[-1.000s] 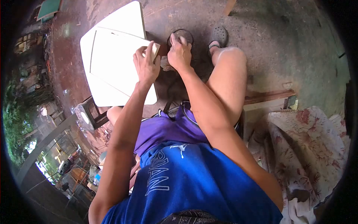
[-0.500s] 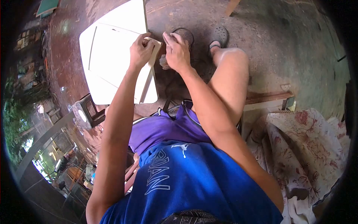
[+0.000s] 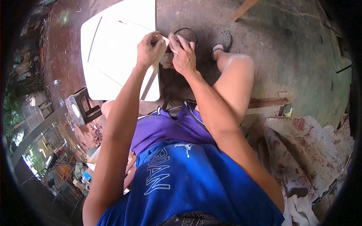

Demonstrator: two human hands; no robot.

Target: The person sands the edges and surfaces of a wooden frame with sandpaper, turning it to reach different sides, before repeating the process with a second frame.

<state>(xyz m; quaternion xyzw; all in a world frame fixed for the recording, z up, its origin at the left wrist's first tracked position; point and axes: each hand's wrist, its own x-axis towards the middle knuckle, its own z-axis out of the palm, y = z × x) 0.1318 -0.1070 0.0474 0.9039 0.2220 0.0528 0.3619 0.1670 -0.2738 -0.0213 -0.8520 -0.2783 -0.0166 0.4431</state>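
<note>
My left hand (image 3: 148, 51) is closed, thumb and fingers pinching a pale, flat-edged piece (image 3: 163, 42) whose exact kind I cannot make out. This piece lies over the right edge of a large white board (image 3: 117, 52), which is overexposed and has thin dark lines across it. My right hand (image 3: 184, 56) is at the outer end of the pale piece, its dusty fingers bent close together and the thumb towards the piece. Whatever lies under those fingers is hidden.
Below the hands, a round dark object with a thin rim (image 3: 186, 34) stands on the concrete floor. A dark stool (image 3: 85, 107) is left of my legs. My foot in a grey clog (image 3: 224, 39) is at right. Floral cloth (image 3: 305, 150) is heaped lower right; a wooden leg (image 3: 245, 9) shows at top.
Both hands and the pale piece have shifted slightly right in view. My right fingers now meet the end of the piece, where a small gap showed before.
</note>
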